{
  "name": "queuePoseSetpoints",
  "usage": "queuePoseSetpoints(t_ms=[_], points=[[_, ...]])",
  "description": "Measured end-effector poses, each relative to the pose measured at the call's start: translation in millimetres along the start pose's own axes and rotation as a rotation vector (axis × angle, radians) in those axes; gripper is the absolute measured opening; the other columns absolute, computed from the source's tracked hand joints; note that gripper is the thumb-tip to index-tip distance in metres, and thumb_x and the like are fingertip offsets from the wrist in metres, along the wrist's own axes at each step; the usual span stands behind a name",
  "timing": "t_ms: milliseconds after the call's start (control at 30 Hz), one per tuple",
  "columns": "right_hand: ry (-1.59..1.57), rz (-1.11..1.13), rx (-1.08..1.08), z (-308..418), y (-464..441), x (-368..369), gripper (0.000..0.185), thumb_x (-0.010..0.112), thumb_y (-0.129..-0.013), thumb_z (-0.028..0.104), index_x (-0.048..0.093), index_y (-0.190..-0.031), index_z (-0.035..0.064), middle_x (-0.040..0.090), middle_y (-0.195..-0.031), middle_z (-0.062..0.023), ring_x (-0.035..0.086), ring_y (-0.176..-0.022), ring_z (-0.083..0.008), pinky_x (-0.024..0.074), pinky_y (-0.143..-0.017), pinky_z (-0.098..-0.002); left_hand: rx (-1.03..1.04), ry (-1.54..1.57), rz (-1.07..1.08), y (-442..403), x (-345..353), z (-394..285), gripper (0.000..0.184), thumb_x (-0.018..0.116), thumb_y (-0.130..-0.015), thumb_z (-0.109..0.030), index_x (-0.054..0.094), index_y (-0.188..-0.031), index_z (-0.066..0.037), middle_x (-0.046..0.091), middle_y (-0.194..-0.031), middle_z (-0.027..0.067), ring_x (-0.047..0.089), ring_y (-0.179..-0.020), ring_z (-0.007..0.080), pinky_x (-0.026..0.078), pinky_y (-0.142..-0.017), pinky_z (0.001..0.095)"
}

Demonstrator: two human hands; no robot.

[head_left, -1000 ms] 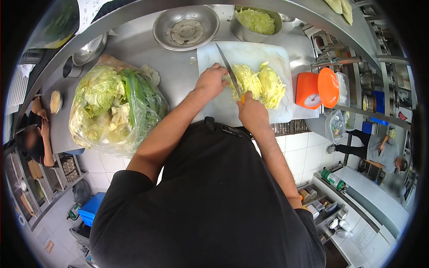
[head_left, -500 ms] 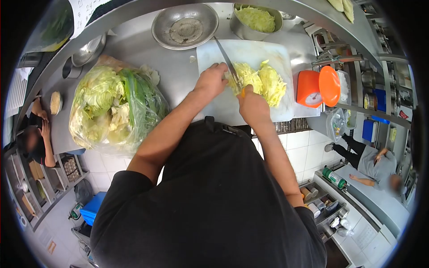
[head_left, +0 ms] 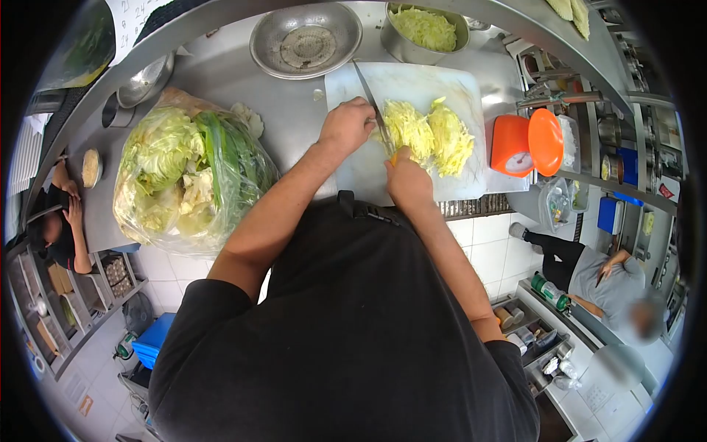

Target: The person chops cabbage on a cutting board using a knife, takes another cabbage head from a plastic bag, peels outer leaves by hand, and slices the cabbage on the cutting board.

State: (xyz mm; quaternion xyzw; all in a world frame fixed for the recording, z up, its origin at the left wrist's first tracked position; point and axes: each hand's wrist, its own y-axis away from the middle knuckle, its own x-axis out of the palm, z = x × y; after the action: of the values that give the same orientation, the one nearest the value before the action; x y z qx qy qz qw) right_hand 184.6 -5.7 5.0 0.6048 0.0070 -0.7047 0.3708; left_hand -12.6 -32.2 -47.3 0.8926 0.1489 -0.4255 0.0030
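Observation:
My right hand (head_left: 409, 181) is closed around the yellow handle of a kitchen knife (head_left: 374, 99). Its long blade lies across the white cutting board (head_left: 342, 85), tip toward the far edge. Left of the blade, my left hand (head_left: 347, 127) has its fingers curled down at a small remaining piece of lettuce (head_left: 376, 136), mostly hidden by the fingers. Just right of the knife are two mounds of shredded lettuce (head_left: 407, 130), the farther one (head_left: 449, 140) near the board's right side.
A plastic bag of lettuce and green leaves (head_left: 173, 177) sits left. Behind the board stand a metal colander (head_left: 342, 40) and a pot of shredded lettuce (head_left: 394, 44). An orange scale (head_left: 507, 144) is at right. One person (head_left: 607, 272) stands right, another (head_left: 62, 232) left.
My right hand and the knife have shifted a little left, closer to my left hand. The gap between blade and right mound has grown. The person at right has moved.

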Motion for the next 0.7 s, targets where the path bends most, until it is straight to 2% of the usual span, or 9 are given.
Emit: queuePoseSetpoints(t_ms=[100,200,300,400,500,700], points=[[-0.003,-0.009,-0.031,3.0,-7.9,-9.6,0.037,0.060,-0.108,0.029,0.048,-0.120,-0.0043,0.076,-0.095,-0.0283,0.078,-0.092,-0.0444,0.0619,-0.081,-0.0515,-0.022,-0.044,0.041,1.1,0.0,-4.7,0.016,0.076,-0.089,-0.012,0.076,-0.104,-0.005,0.073,-0.109,0.0108,0.075,-0.094,0.0307,0.060,-0.086,0.0443],[0.021,0.020,-0.054,9.7,-8.8,-28.4,0.038,0.060,-0.108,0.028,0.049,-0.121,-0.0052,0.076,-0.095,-0.0287,0.077,-0.094,-0.0446,0.0614,-0.083,-0.0516,-0.108,0.077,0.128,5.4,-3.7,-9.5,0.016,0.078,-0.088,-0.013,0.077,-0.103,-0.007,0.072,-0.110,0.0111,0.072,-0.104,0.0361,0.059,-0.092,0.0479],[0.015,0.053,-0.060,14.7,6.4,-45.9,0.039,0.060,-0.108,0.029,0.050,-0.122,-0.0059,0.076,-0.096,-0.0286,0.077,-0.094,-0.0447,0.0612,-0.084,-0.0518,-0.136,0.195,0.076,9.5,-7.0,-8.5,0.018,0.077,-0.088,-0.013,0.075,-0.105,-0.006,0.072,-0.113,0.0120,0.072,-0.103,0.0366,0.059,-0.093,0.0480],[0.016,0.081,-0.027,17.7,16.2,-44.4,0.039,0.060,-0.108,0.029,0.051,-0.122,-0.0060,0.076,-0.097,-0.0290,0.077,-0.094,-0.0448,0.0614,-0.084,-0.0518,-0.151,0.180,0.027,6.5,-9.7,-1.9,0.020,0.076,-0.089,-0.011,0.074,-0.108,-0.006,0.071,-0.114,0.0131,0.071,-0.104,0.0369,0.058,-0.093,0.0484],[-0.024,0.056,-0.015,10.2,5.9,-13.8,0.040,0.060,-0.108,0.030,0.051,-0.122,-0.0061,0.076,-0.097,-0.0297,0.077,-0.094,-0.0451,0.0614,-0.084,-0.0522,-0.116,0.052,0.063,3.5,-6.0,1.9,0.022,0.075,-0.090,-0.007,0.074,-0.112,-0.005,0.070,-0.114,0.0132,0.075,-0.094,0.0323,0.060,-0.089,0.0438],[-0.029,0.047,-0.055,8.0,-8.0,-23.9,0.041,0.060,-0.108,0.031,0.052,-0.121,-0.0070,0.076,-0.098,-0.0305,0.076,-0.096,-0.0467,0.0608,-0.086,-0.0536,-0.045,0.001,0.129,5.2,-8.0,-0.7,0.021,0.071,-0.092,-0.006,0.074,-0.112,-0.005,0.070,-0.117,0.0119,0.071,-0.105,0.0364,0.059,-0.094,0.0462]])
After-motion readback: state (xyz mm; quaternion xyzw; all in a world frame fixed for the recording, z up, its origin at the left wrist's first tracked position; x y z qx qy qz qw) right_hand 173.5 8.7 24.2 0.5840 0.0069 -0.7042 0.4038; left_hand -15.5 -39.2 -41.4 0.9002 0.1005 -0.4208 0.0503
